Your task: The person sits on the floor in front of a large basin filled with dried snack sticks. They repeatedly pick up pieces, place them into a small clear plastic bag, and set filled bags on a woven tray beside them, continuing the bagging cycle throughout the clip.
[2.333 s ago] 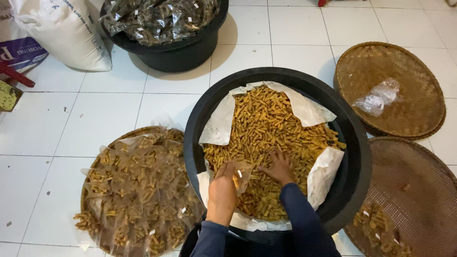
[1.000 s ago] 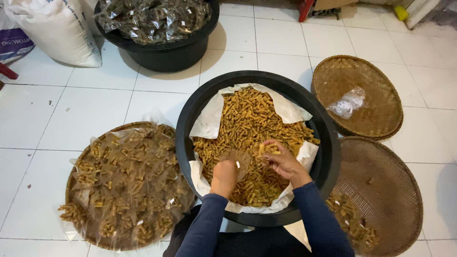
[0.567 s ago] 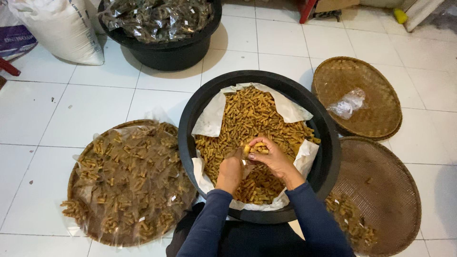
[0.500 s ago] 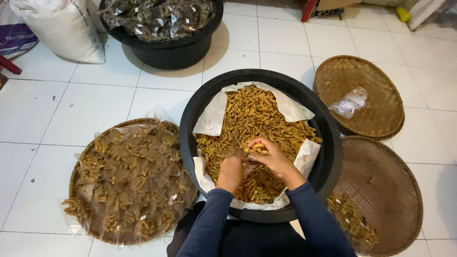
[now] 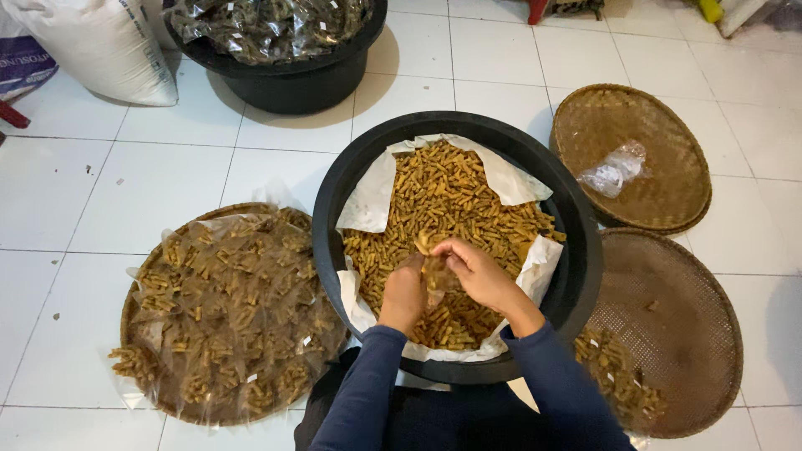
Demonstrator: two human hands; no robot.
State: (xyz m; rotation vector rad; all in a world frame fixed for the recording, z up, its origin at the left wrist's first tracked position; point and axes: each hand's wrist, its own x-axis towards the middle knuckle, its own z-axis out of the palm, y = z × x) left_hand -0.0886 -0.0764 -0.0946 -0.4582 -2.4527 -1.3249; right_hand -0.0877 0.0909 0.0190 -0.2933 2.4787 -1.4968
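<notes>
Both hands met over a black tub (image 5: 576,276) lined with white paper (image 5: 372,196) and heaped with yellow snack sticks (image 5: 451,196). The left hand (image 5: 404,294) gripped a small clear bag (image 5: 434,276) while the right hand (image 5: 478,271) pinched sticks at its mouth. A tray of packed bags (image 5: 225,313) lay left, woven trays (image 5: 635,154) right, another black tub (image 5: 288,79) beyond.

Upper left of the frame: a white sack (image 5: 96,46) beside a black tub of filled clear packets (image 5: 280,50). Upper right: a woven tray (image 5: 635,159) holding crumpled plastic (image 5: 616,169).
</notes>
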